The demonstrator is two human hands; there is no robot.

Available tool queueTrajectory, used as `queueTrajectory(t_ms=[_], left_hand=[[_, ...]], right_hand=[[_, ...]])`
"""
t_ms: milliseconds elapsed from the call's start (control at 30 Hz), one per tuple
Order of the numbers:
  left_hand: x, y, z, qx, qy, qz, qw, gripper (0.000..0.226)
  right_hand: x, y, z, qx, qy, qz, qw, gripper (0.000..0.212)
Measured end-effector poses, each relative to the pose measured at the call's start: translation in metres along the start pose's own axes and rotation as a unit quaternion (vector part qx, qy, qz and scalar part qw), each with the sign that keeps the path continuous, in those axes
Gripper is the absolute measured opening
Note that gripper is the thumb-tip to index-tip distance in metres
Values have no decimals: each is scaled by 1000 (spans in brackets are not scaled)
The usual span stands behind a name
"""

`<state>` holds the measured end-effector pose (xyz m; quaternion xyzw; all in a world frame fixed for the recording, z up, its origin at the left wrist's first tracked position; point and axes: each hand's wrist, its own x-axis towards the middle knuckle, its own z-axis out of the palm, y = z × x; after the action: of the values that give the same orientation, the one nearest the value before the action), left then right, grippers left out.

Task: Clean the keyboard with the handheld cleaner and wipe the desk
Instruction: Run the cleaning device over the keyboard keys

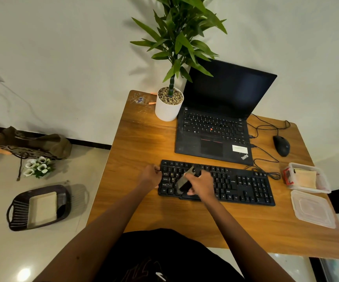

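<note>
1. The keyboard (235,184) was noted lying on the counter (144,139), in front of the laptop (213,135). The cleaner (186,181) was held tilted over its left keys.
2. The fingers of the right hand (202,185) were clamped round the cleaner. Those of the left hand (149,177) were curled on the keyboard's left edge.
3. Risk judged: keycaps could be snagged or lifted if the cleaner were pressed hard.
4. Risk judged: were the left hold loosened, the keyboard could be pushed toward the cable (266,171) and box (307,178).

The table (148,139) is orange-brown with wood grain. The keyboard (244,186), laptop (215,127) and mouse (281,145) are black. The plant pot (167,110) is white, with speckled pebbles.
</note>
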<state>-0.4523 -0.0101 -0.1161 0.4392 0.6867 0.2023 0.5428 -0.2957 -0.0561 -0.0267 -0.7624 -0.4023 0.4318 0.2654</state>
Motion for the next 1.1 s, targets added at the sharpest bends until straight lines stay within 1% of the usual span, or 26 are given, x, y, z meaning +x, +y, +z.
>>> queueTrajectory(t_ms=[67,100,167,200,233,267,333,367,400,467,533,567,633,700,767,833,867,933,1000,1067,1100], left_hand=[[1,-1,0,8,5,4,1000,8],[2,-2,0,11,6,3,1000,8],[1,-1,-1,16,6,4,1000,7],[1,-1,-1,20,6,6,1000,8],[0,-1,-1,22,4,4,1000,9],[0,-1,-1,19,3,3,1000,9],[1,-1,-1,9,-1,-3,1000,9],[1,-1,-1,5,-3,-6,1000,9],[0,0,-1,6,-5,-7,1000,10],[1,-1,-1,11,-4,-6,1000,10],[1,-2,-2,12,-3,-6,1000,11],[1,-2,-2,13,-2,-5,1000,11],[1,-2,-2,14,-1,-5,1000,12],[-1,0,-2,11,-1,-6,1000,12],[-1,0,-3,14,-4,2,1000,12],[0,-1,-3,15,-7,5,1000,12],[0,-1,-2,14,-9,4,1000,12],[0,-2,-2,16,-9,3,1000,11],[0,-1,-2,15,-7,4,1000,10],[0,-1,-2,12,-7,3,1000,12],[0,-1,-2,8,-9,2,1000,13]], right_hand=[[-1,1,-2,15,-54,32,998,11],[1,-1,-6,36,-51,36,997,10],[6,-2,-10,82,9,35,996,9],[9,-1,-11,89,40,33,995,8],[9,0,-9,87,53,34,994,7],[8,1,-6,76,46,38,995,7],[5,2,-4,51,-6,60,997,9],[6,-1,-6,53,-21,71,996,10],[9,-4,-10,68,-20,74,995,11],[16,-8,-14,97,30,49,994,10],[18,-9,-11,83,68,20,994,9],[17,-8,-7,65,63,15,996,9],[13,-5,-2,26,25,22,999,11],[15,-8,-5,23,11,28,999,11],[17,-11,-7,52,40,9,998,12],[16,-11,-2,58,72,-10,996,15],[15,-10,3,57,71,-7,996,14],[12,-7,9,53,35,18,998,8],[16,-9,5,79,18,43,996,11],[20,-12,0,110,53,34,992,11],[22,-11,0,102,76,23,992,10]])
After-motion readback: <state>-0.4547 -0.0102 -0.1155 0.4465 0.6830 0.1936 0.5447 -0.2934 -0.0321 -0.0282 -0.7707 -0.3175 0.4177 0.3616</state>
